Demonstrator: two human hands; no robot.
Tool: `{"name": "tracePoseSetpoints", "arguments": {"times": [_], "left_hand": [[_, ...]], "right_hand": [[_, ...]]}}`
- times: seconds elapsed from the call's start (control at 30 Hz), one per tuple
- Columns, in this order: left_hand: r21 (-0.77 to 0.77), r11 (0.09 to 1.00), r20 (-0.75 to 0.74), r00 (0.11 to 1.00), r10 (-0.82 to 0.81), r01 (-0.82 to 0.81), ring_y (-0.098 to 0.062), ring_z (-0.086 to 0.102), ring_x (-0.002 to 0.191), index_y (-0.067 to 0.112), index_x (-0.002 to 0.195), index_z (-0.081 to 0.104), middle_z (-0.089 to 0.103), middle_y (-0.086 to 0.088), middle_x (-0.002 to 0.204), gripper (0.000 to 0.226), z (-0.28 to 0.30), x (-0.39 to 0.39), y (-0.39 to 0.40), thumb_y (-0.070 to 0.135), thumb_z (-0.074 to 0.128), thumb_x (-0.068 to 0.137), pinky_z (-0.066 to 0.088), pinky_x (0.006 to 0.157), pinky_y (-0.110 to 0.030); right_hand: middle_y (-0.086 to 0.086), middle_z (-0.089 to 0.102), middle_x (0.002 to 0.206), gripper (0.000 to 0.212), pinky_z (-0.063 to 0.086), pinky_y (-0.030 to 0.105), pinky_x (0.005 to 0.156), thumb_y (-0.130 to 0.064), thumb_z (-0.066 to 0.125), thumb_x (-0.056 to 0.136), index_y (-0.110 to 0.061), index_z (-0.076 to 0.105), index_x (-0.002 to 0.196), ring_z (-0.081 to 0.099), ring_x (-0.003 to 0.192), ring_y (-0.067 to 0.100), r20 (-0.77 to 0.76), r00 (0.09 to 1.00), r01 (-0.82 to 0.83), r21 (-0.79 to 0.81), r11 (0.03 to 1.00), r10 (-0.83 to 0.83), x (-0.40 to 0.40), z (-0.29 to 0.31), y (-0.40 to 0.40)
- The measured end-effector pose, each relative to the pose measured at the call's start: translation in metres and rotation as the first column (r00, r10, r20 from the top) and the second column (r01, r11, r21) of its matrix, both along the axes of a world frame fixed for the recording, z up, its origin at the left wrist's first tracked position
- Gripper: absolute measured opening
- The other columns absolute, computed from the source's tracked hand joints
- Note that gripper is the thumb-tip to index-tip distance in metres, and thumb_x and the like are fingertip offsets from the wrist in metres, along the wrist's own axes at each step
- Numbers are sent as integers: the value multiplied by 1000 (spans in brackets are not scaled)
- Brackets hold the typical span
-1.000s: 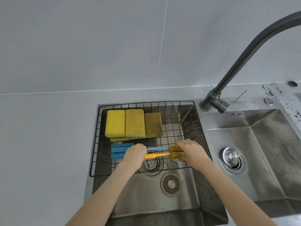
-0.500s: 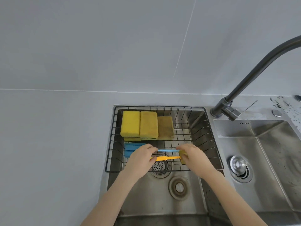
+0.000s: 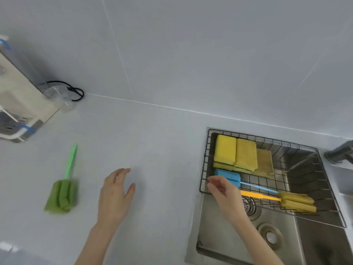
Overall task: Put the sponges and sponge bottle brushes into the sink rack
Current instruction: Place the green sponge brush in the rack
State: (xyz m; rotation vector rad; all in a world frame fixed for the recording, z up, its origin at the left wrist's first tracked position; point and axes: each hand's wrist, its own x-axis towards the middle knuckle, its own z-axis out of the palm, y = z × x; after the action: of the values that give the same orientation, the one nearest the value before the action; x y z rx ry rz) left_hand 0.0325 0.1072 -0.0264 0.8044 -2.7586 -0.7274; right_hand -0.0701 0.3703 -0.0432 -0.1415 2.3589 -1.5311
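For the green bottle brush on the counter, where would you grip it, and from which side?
Grip the green bottle brush by its thin bare handle, from above with the open left hand nearest it. It lies flat, handle pointing away, and the soft sponge head would likely squash.

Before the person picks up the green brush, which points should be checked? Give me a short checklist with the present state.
1. Left hand open and empty: ok.
2. Green brush lies free on the counter, nothing on it: ok.
3. Path from left hand to green brush clear: ok.
4. Right hand free of the orange brush: cannot tell.
5. Room left in the sink rack: ok.
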Motion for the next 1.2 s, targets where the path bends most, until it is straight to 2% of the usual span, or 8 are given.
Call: {"name": "tracePoseSetpoints", "arguments": {"times": [0.2,0.37,0.53,0.77,0.83,0.93,1.03,1.2], "left_hand": [[-107,918,170,903,395,-382,-45,27,129,5,127,46,34,-28,139,63,-13,46,-80,25,74,75,31,102,-59],[-105,906,250,871,423,-410,-47,38,120,9,130,38,35,-27,136,62,-24,63,-120,19,70,77,38,95,-58],[5,930,127,922,365,-368,-44,54,94,12,123,46,47,-23,121,50,-29,78,-148,-3,60,77,51,74,-52],[264,958,-88,986,143,-115,-22,58,95,13,114,53,60,-5,111,52,-9,61,-167,0,72,68,40,79,-18],[300,954,-118,993,23,13,-13,56,90,16,110,56,60,3,104,52,5,49,-164,2,75,64,33,73,1],[340,916,-152,974,-168,211,-3,59,85,21,103,62,63,10,94,49,27,34,-154,2,78,60,35,73,7],[391,851,-193,935,-297,351,8,59,87,34,94,62,65,19,93,51,46,21,-137,1,77,59,41,72,3],[422,776,-217,883,-416,469,8,57,88,44,89,60,65,19,95,57,60,4,-104,-2,73,59,43,70,-1]], "right_hand": [[-7,70,80,27,50,19,67,-9,59,86,-35,61,81,66,74,10,37,999,-32,-36,999,34,33,2,-68],[-6,69,78,27,49,9,61,-10,58,87,-35,62,79,64,67,2,17,994,-111,-55,992,112,54,5,-132],[-6,69,79,28,47,8,59,-9,57,87,-35,62,79,64,68,4,-8,987,-160,-46,986,160,66,10,-180],[-14,66,92,24,41,4,67,-7,54,89,-28,66,90,57,77,-4,-220,920,-300,135,944,324,68,23,-217],[-9,65,104,25,41,8,80,-5,52,89,-20,65,104,56,91,-1,-369,838,-319,268,909,402,63,32,-219],[0,66,118,35,47,28,93,3,59,83,-14,62,113,57,112,15,-571,649,-274,443,854,504,53,44,-212],[1,69,114,45,53,36,88,2,74,70,-12,64,112,63,106,19,-622,565,-176,551,816,542,47,50,-197],[-2,75,80,34,58,25,58,3,82,59,-12,72,88,70,73,17,-666,557,-63,562,825,496,47,46,-167]]}}
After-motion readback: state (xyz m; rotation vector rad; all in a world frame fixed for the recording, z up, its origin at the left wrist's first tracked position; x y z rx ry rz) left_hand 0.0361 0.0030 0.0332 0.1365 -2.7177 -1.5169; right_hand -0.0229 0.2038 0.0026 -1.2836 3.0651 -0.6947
